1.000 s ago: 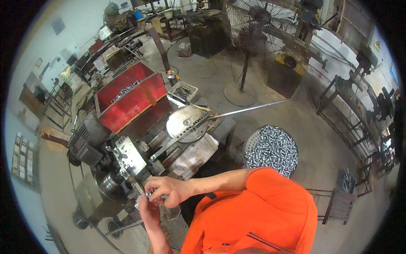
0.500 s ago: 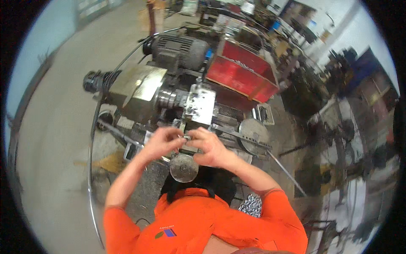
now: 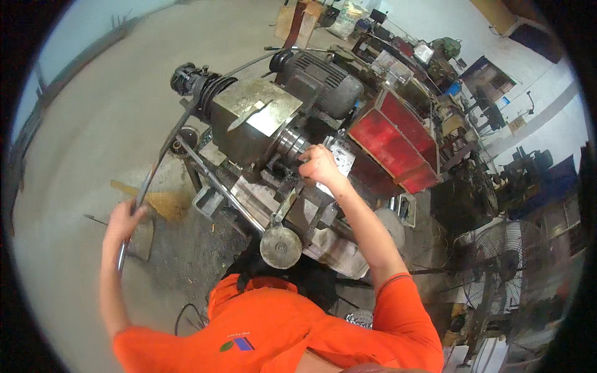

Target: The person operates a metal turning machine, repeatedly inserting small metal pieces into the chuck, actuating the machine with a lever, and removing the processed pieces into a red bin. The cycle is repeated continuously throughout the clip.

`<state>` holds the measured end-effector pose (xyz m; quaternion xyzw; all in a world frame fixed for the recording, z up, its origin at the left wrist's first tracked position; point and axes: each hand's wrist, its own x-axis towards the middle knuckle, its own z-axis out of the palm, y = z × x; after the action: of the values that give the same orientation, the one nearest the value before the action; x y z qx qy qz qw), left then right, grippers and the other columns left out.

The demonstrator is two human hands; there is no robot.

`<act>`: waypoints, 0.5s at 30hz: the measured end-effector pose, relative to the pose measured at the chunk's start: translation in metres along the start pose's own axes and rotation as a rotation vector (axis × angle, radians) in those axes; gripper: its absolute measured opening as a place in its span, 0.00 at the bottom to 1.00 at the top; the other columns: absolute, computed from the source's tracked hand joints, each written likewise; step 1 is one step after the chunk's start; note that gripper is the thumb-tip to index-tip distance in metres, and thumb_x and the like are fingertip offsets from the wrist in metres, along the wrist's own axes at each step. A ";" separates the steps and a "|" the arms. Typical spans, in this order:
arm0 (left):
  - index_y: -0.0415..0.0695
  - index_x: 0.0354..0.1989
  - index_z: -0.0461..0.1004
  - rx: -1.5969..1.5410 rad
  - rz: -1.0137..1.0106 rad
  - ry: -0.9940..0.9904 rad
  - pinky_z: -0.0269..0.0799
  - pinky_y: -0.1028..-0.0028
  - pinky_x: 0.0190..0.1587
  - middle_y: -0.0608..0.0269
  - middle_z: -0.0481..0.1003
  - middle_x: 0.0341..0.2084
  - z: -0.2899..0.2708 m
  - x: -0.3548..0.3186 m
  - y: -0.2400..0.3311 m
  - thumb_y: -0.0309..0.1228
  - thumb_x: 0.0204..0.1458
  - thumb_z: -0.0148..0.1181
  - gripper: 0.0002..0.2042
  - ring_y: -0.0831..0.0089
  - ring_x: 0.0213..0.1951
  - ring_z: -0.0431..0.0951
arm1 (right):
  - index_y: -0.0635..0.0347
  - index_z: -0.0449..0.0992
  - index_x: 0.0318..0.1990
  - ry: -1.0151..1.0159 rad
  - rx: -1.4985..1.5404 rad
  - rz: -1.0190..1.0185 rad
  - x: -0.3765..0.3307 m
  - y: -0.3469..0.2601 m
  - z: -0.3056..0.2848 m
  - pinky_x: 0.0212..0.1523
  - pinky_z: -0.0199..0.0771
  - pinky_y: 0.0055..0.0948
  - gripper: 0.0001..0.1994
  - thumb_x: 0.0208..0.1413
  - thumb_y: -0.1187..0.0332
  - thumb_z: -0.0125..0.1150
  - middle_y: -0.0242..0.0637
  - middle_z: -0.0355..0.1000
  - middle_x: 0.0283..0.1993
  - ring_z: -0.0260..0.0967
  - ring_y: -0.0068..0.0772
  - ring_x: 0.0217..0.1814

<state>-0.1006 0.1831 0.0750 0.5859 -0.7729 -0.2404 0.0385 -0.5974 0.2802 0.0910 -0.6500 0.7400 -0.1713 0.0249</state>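
An old grey lathe with a motor on top stands before me. My right hand reaches up to the chuck and rests against it, fingers curled beside a small metal block. My left hand is out to the left, closed round a long curved metal bar that arcs from the floor side up over the machine's pulley end. A round handwheel sits at the near side of the lathe, just above my orange shirt.
A red metal bin sits behind the lathe. A pedestal fan stands at the right. Benches and more machines fill the far right. Bare concrete floor spreads to the left, with sawdust-like swarf near the lathe's leg.
Both hands were together at the chuck half a second ago. Now my left hand has swung out left onto the long bar, and my right hand stays at the chuck. The view has tilted.
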 end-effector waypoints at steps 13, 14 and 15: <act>0.39 0.30 0.70 0.457 -0.020 0.305 0.69 0.58 0.32 0.49 0.74 0.20 -0.002 0.065 -0.073 0.30 0.42 0.57 0.09 0.51 0.27 0.75 | 0.58 0.80 0.26 -0.049 0.001 -0.020 0.004 -0.007 -0.007 0.42 0.70 0.37 0.13 0.29 0.65 0.58 0.44 0.72 0.31 0.67 0.48 0.40; 0.41 0.26 0.69 0.604 0.038 0.479 0.69 0.57 0.30 0.52 0.73 0.18 -0.014 0.094 -0.110 0.29 0.42 0.56 0.06 0.53 0.24 0.75 | 0.57 0.80 0.25 -0.056 -0.014 -0.081 0.006 -0.002 -0.006 0.40 0.70 0.37 0.11 0.30 0.67 0.58 0.43 0.71 0.29 0.67 0.46 0.38; 0.42 0.25 0.68 0.644 0.080 0.520 0.69 0.57 0.29 0.52 0.72 0.18 -0.028 0.118 -0.133 0.28 0.42 0.56 0.05 0.53 0.24 0.74 | 0.57 0.80 0.25 -0.048 0.019 -0.048 0.007 -0.005 -0.007 0.41 0.70 0.37 0.11 0.30 0.67 0.58 0.41 0.72 0.30 0.67 0.45 0.38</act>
<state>-0.0099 0.0389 0.0179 0.5788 -0.7953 0.1711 0.0564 -0.5955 0.2749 0.1001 -0.6711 0.7218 -0.1632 0.0449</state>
